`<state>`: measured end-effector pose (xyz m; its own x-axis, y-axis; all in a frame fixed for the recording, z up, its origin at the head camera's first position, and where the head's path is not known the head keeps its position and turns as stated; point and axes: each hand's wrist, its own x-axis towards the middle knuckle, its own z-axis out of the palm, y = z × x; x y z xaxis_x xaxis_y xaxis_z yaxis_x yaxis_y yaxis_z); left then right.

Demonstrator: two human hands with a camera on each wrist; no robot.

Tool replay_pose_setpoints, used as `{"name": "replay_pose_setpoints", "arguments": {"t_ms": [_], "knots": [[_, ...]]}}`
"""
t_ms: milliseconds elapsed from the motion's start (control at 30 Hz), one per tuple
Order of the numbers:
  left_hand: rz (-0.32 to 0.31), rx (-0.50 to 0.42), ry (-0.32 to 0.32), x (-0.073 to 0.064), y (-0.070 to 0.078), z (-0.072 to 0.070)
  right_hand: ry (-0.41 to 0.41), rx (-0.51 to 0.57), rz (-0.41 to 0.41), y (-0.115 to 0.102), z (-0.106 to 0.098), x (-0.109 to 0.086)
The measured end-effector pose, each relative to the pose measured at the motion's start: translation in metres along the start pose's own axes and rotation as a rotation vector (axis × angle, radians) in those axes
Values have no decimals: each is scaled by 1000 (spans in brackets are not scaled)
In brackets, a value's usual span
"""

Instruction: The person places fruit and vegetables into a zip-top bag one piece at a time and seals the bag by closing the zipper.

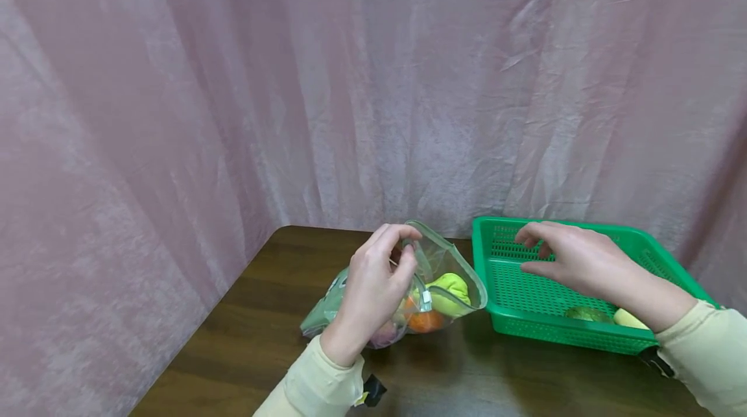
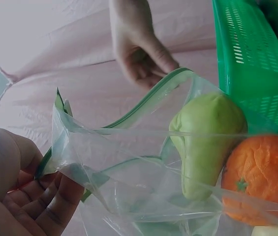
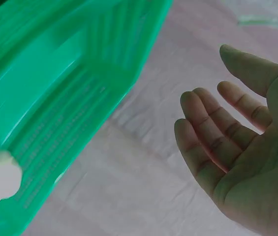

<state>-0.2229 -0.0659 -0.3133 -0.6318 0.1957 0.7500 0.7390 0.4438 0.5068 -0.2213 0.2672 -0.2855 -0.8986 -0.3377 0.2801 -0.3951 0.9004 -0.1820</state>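
Observation:
My left hand (image 1: 373,271) pinches the rim of a clear zip bag (image 2: 129,196) with a green edge and a white slider (image 1: 425,301). The bag lies on the table with its mouth spread toward the right. Inside it are a pale green, pear-shaped chayote (image 2: 205,137) and an orange (image 2: 259,177), with more produce partly hidden behind my left hand. My right hand (image 1: 578,258) is held over the green basket (image 1: 572,333), fingers loosely bent and thumb apart. Nothing is in its grasp in the right wrist view.
In the basket's near right part lie a dark green striped item (image 1: 588,314) and a pale yellow item (image 1: 629,320), partly covered by my right forearm. The basket stands right of the bag on the dark wooden table (image 1: 233,345). A pink curtain (image 1: 373,80) hangs behind.

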Motion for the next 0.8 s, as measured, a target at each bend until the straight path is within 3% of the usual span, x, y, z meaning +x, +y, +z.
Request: {"name": "replay_pose_setpoints", "arguments": {"t_ms": [400,633,800], "knots": [[5,-20,-3,2,3,1,-74,-135,64,60,-2,-25],[-14,-22,2,3,1,-4,-236,-114,115,82,2,-24],[-12,-15,15,2,-1,-5,-354,-69,97,92,10,-25]]}}
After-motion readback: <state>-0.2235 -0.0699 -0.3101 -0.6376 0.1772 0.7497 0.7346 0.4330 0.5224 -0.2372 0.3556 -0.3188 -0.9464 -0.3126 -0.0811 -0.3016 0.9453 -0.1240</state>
